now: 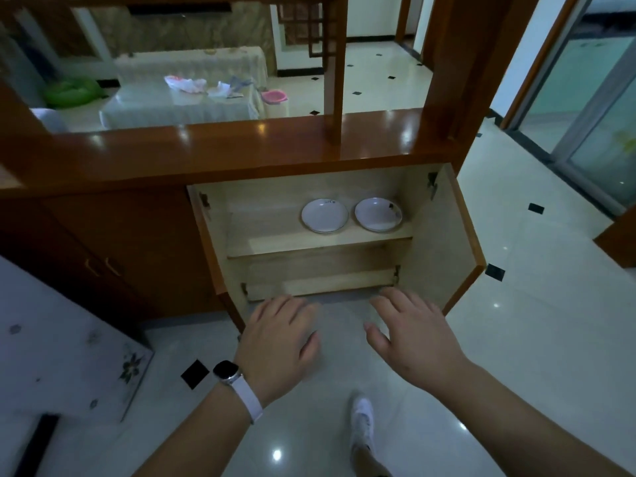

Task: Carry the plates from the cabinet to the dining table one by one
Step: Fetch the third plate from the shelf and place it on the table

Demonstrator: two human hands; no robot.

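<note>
Both hands hover palms down before an open wooden cabinet (241,149). I read the left hand (282,335) and the right hand (413,335) as empty, fingers spread and relaxed, gripping nothing.

The two plates wait ahead of and above the fingertips on the cabinet's upper shelf (268,235). The left plate (324,215) lies beyond the gap between the hands and the right plate (378,213) beyond the right hand. They sit side by side, rims near but, as far as I can tell, apart. The left plate's rim comes close to the shelf's front edge, and the right plate sits near the shelf's right end. A stretch of bare board runs left of the left plate.

The left door (210,242) stands swung out just outside the left hand. The right door (444,228) stands open just outside the right hand, with its bottom corner to the right of the fingertips. The opening between the two door edges is wider than both hands together. The cabinet's glossy top overhangs that opening above the plates.

A watch (225,371) rides the left wrist, and a white shoe (363,418) stands on the tiled floor (516,339) under the right forearm. A white flowered surface (69,339) lies well left of the left hand. Open floor spreads right of the right door toward a glass sliding door (585,115).
</note>
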